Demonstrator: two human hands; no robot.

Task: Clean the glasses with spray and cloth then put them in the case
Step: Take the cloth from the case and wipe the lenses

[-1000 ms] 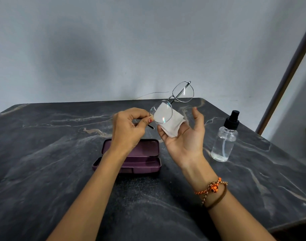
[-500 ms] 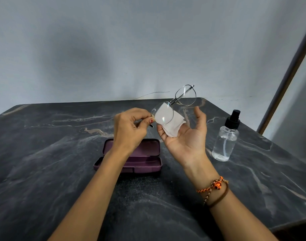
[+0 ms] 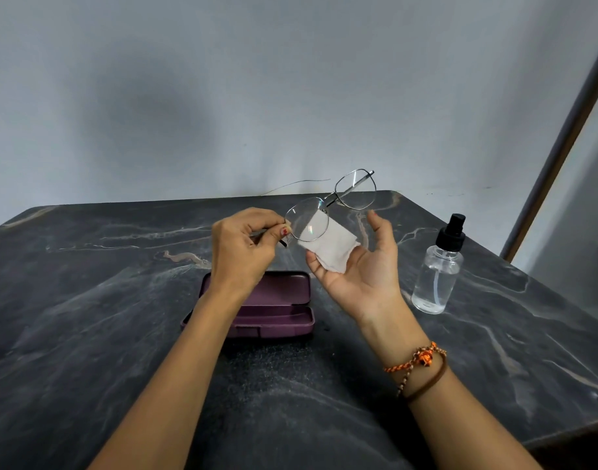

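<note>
Case (image 3: pixel 257 307) on table (image 3: pixel 87 300) (under hands (image 3: pixel 243 252)), spray bottle (image 3: pixel 438 276) to its right.

A plain room, most likely in a home, though nothing settles it. A dark marble-patterned table (image 3: pixel 87 334) with pale veins stands against a bare, scuffed grey-white painted wall (image 3: pixel 223 96). At the right a brown door frame (image 3: pixel 558 154) slants up. On the table are only 2 small personal items, a purple glasses case (image 3: pixel 274 310) and a clear spray bottle (image 3: pixel 438 269).
</note>
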